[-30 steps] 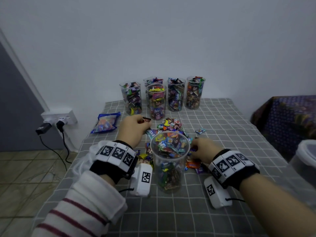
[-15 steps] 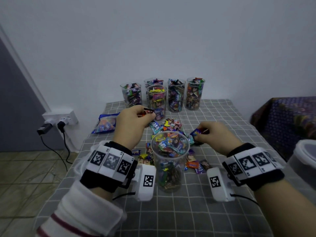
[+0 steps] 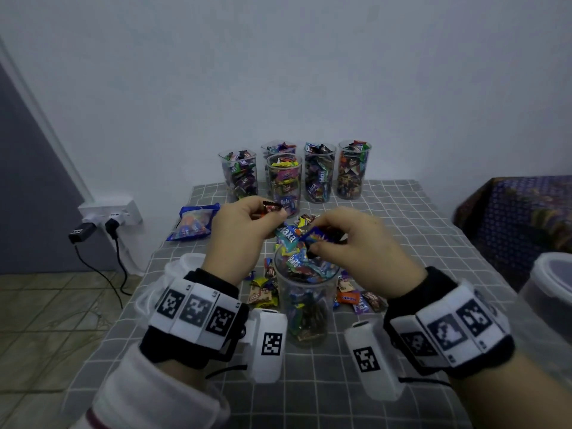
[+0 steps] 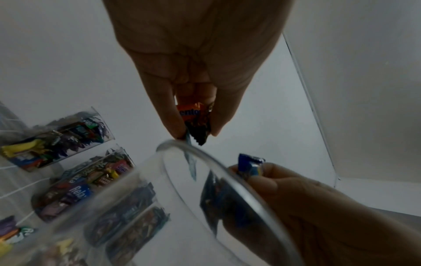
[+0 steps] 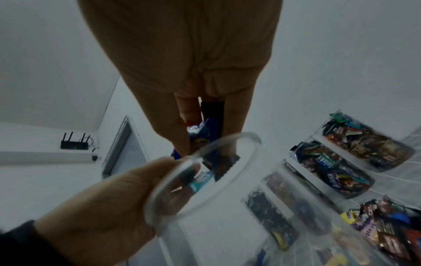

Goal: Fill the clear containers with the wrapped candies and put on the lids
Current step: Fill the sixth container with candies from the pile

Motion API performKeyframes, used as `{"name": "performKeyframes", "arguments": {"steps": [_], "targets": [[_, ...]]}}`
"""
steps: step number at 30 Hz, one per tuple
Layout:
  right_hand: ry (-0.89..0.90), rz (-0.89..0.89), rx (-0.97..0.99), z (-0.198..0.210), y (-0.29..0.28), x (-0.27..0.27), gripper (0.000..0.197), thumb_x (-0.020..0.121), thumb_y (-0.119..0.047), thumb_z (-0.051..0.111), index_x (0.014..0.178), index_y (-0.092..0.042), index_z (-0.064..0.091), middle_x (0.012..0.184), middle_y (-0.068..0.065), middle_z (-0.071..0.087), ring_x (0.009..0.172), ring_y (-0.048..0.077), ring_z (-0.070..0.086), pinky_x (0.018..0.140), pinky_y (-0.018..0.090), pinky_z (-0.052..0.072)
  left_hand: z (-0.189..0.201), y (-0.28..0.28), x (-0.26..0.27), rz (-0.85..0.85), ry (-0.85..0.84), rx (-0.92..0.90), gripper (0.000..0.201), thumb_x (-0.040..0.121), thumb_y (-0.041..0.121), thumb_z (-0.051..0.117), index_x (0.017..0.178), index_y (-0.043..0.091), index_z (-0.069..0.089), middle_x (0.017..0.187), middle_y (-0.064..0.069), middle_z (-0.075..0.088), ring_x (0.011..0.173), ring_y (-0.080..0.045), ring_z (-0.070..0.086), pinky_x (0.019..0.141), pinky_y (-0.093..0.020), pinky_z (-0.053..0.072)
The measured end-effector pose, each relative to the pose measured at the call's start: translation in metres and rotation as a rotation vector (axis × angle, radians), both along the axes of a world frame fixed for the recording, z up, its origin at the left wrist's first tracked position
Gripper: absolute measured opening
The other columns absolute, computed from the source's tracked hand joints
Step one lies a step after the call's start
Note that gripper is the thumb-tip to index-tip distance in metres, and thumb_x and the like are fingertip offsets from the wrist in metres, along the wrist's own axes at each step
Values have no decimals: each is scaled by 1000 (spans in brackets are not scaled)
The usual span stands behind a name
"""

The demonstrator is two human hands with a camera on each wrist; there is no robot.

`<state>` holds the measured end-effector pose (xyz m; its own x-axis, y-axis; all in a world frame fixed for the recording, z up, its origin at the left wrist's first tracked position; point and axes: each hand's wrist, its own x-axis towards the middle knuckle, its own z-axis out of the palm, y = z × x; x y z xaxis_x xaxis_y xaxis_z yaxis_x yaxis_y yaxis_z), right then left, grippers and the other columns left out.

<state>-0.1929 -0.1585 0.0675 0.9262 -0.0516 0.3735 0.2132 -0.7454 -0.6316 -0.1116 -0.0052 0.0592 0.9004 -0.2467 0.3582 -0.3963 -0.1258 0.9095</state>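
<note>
Head view: the left hand [image 3: 244, 230] pinches a dark candy [image 3: 272, 208] above and left of the near cup [image 3: 305, 292]; the right hand [image 3: 365, 243] pinches a blue candy [image 3: 315, 235] over its rim. Five filled cups [image 3: 320, 171] stand beyond both hands on the table [image 3: 402, 218].

Left wrist view: the fingers [image 4: 168, 108] pinch orange and dark wrappers [image 4: 196, 122] just above the rim.

Right wrist view: the fingers [image 5: 173, 133] pinch a blue wrapper [image 5: 200, 133] at the rim.

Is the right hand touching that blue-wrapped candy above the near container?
Touching. The head view shows the right hand pinching the blue candy between its fingertips.

A home room: checked tablecloth [image 3: 387, 212], wall socket [image 3: 108, 209], router [image 5: 74, 143] on shelf.
</note>
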Motion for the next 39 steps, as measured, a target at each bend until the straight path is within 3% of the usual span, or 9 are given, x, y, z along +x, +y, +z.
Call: {"name": "performKeyframes", "arguments": {"steps": [3, 11, 15, 18, 21, 27, 31, 35, 39], "targets": [[-16, 12, -61, -7, 5, 2, 22, 81, -16, 68, 103, -16, 68, 81, -16, 49, 82, 6, 47, 71, 10, 36, -2, 1, -2, -4, 25, -12, 19, 83, 9, 67, 69, 21, 66, 66, 1, 65, 68, -13, 63, 74, -36, 58], [-39, 30, -57, -10, 8, 1, 35, 80, -17, 69, 114, -18, 64, 95, -11, 53, 84, 2, 49, 78, 9, 38, -4, 1, -3, -6, 20, -5, 19, 84, 8, 66, 71, 21, 66, 69, -2, 65, 70, -14, 62, 74, -36, 58], [-85, 26, -41, -13, 8, -2, 32, 79, -19, 71, 110, -16, 66, 101, -3, 62, 96, 12, 57, 86, 31, 48, -3, 1, -2, 4, 13, 13, 19, 84, 9, 67, 70, 22, 66, 68, -1, 65, 72, -17, 63, 78, -43, 57], [-98, 22, -34, -15, 7, -3, 34, 79, -23, 72, 111, -16, 65, 106, -4, 62, 97, 11, 56, 87, 34, 46, -2, 1, -2, 0, -2, 35, 19, 84, 11, 68, 70, 25, 66, 67, 4, 66, 71, -15, 64, 78, -43, 57], [-72, 11, 30, -18, 3, -4, 66, 73, -35, 77, 131, -22, 48, 118, -12, 46, 110, 5, 45, 94, 23, 38, 1, 0, -4, -21, -20, 51, 18, 84, 12, 68, 71, 25, 66, 68, 2, 67, 72, -16, 66, 77, -43, 58], [314, 215, 349, -34, -11, 0, 116, 53, -47, 85, 146, -27, 17, 141, -9, 35, 131, 8, 39, 107, 35, 40, 4, -4, -9, -130, -27, 145, 13, 84, 14, 68, 73, 20, 67, 74, -9, 68, 78, -29, 66, 76, -51, 55], [370, 197, 358, -35, -11, -2, 94, 65, -30, 81, 140, -30, 24, 134, -12, 42, 129, 6, 40, 105, 24, 35, 2, -7, -14, -206, -55, 237, 6, 83, 16, 69, 80, 20, 70, 76, -5, 70, 76, -22, 66, 77, -47, 54], [368, 198, 383, -36, -13, -1, 75, 70, -20, 80, 127, -31, 33, 125, -18, 47, 122, 0, 45, 96, 10, 38, -2, -8, -15, -265, -98, 301, 21, 82, 16, 70, 81, 37, 68, 80, 2, 71, 80, -16, 67, 78, -41, 55], [336, 232, 399, -39, -15, 1, 86, 67, -26, 83, 137, -27, 35, 133, -12, 49, 126, 4, 44, 108, 30, 37, -2, -6, -15, -302, -108, 343, 25, 81, 18, 71, 84, 43, 67, 84, 11, 70, 85, -6, 66, 81, -35, 55]]}}
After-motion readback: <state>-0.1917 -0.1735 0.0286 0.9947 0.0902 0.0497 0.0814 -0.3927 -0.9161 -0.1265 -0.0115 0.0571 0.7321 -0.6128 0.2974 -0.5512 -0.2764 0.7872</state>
